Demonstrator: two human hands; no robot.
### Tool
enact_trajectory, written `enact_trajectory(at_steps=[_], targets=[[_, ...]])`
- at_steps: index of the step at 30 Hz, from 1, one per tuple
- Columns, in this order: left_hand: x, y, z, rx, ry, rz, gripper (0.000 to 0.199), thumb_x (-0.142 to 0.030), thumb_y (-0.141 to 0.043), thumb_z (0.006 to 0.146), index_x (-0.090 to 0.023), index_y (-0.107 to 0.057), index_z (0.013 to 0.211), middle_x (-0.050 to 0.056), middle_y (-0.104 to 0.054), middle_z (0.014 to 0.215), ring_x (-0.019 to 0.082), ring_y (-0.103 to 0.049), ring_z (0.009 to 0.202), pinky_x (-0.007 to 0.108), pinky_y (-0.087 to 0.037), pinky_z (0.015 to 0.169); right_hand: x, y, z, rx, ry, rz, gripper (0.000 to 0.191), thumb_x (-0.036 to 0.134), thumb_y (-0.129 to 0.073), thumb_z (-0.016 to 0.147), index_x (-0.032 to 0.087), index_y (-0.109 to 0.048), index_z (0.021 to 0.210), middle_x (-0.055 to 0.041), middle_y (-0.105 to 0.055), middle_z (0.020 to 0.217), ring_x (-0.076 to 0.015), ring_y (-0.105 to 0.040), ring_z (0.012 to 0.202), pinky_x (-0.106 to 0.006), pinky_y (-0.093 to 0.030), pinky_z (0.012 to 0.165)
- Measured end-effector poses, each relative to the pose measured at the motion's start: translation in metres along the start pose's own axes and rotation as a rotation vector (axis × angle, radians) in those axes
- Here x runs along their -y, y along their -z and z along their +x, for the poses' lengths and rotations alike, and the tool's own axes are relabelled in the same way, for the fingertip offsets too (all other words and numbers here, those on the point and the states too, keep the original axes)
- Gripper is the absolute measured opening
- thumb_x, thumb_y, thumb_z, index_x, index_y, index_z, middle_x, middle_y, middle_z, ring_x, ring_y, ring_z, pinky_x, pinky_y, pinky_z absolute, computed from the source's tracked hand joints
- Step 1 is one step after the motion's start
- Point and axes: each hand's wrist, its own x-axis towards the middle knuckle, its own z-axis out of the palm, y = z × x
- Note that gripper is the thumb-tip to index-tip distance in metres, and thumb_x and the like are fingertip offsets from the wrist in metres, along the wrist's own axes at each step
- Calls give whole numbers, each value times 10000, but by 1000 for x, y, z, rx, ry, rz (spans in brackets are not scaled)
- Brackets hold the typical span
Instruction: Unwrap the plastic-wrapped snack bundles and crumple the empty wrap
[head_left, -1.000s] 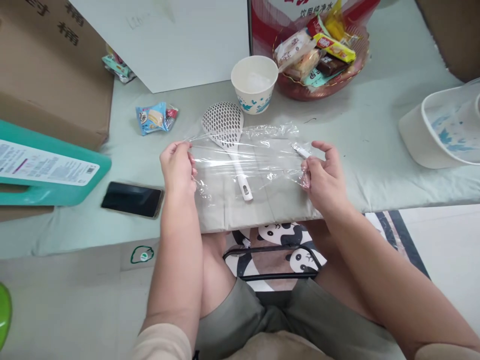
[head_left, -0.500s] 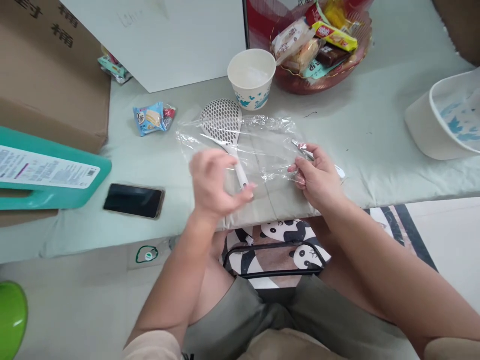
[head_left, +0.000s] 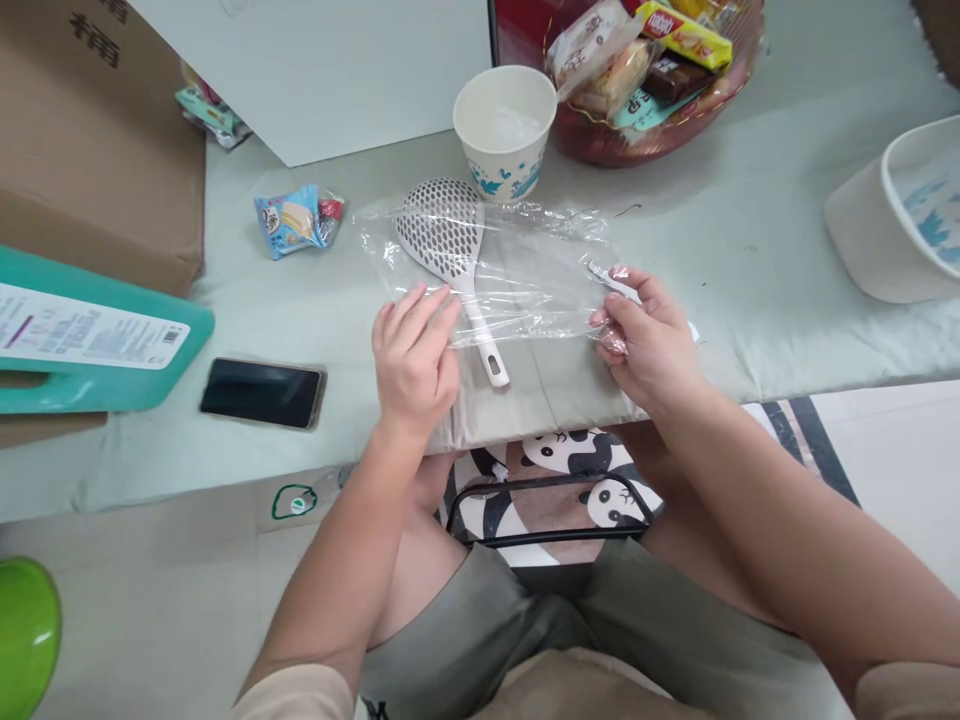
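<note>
A clear plastic bag [head_left: 540, 270] lies spread over the table, partly covering a white slotted skimmer [head_left: 442, 230] whose handle points toward the front edge. My left hand [head_left: 416, 355] rests at the bag's left part, beside the skimmer's handle, its fingers extended and near one another. At the bag's right end, my right hand [head_left: 649, 335] pinches the plastic. A thin metal-tipped tool [head_left: 615, 283] with a light handle is also in my right hand, partly hidden by the fingers.
Behind the bag stand a paper cup [head_left: 504, 130] and a red snack bowl [head_left: 637, 145]. A phone [head_left: 262, 393], wrapped snacks [head_left: 292, 222] and a teal container [head_left: 172, 345] are at left. A white bin [head_left: 862, 230] stands at right.
My left hand has turned and come down onto the bag's left part, uncovering the skimmer's handle. My right hand still holds the bag and tool. The view has shifted slightly.
</note>
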Motion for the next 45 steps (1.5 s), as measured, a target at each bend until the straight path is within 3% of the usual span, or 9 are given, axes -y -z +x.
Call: enact_trajectory(at_steps=[10,16,19,24,29,32,36,40,45], targets=[[11,5,1,-115,-39,38,414,-236,-457,884,-254,-775,1149,55,-774,1247,274,-662,1289,497,-446,1148,-4,8,-2,11,145,-84,400,436,-781,840,263,-539,1107,66,-634,645,-51,-381,379,-214,-299,365],[-12,-5,-7,-1,-76,169,620,-295,-675,759,-280,-653,1379,87,-674,1445,345,-557,1410,549,-346,1227,-6,16,-15,30,175,-206,362,378,-712,889,300,-548,1202,62,-646,658,-81,-464,406,-217,-369,385],[-34,-14,-14,41,-56,177,419,-265,-692,818,-311,-733,1232,54,-697,1417,336,-554,1421,566,-290,1255,-5,17,-23,59,137,-190,399,382,-725,872,301,-547,1219,47,-685,713,-84,-472,406,-236,-409,408],[-56,-11,-18,73,-22,-39,148,-244,-631,868,-247,-779,877,65,-780,1234,311,-668,1288,534,-464,1147,-5,25,-29,110,136,-148,408,472,-718,881,307,-571,1224,30,-703,732,-100,-518,430,-259,-435,449],[-84,16,-22,38,237,-333,151,-292,-650,871,-243,-781,814,76,-796,1116,268,-728,1073,433,-565,1014,-3,44,-25,94,164,-120,316,526,-616,927,299,-596,1147,30,-661,710,-111,-532,484,-259,-425,470],[-105,28,-27,21,332,-522,198,-305,-626,902,-239,-779,794,65,-788,1065,235,-720,1019,362,-598,869,-2,52,-24,71,213,-156,195,343,-615,893,278,-588,1074,25,-647,748,-112,-548,532,-256,-422,493],[-121,38,-26,-91,647,-880,207,-326,-654,906,-217,-733,749,69,-760,1009,200,-743,861,241,-507,535,-9,59,-19,50,379,-234,349,113,-630,724,274,-569,1028,19,-625,921,-122,-621,732,-269,-501,624],[-109,46,-18,-232,1010,-1137,253,-379,-663,917,-194,-635,747,58,-749,977,181,-757,766,186,-373,414,-21,65,-8,148,436,-196,544,106,-684,684,309,-542,1168,-15,-606,1255,-195,-652,1138,-364,-558,887],[-76,38,-21,-303,1168,-1280,208,-332,-588,956,-189,-595,805,33,-766,952,142,-758,801,200,-565,627,-24,64,-14,431,226,-170,645,361,-778,769,381,-519,1360,-43,-589,1454,-290,-554,1386,-526,-522,1057]])
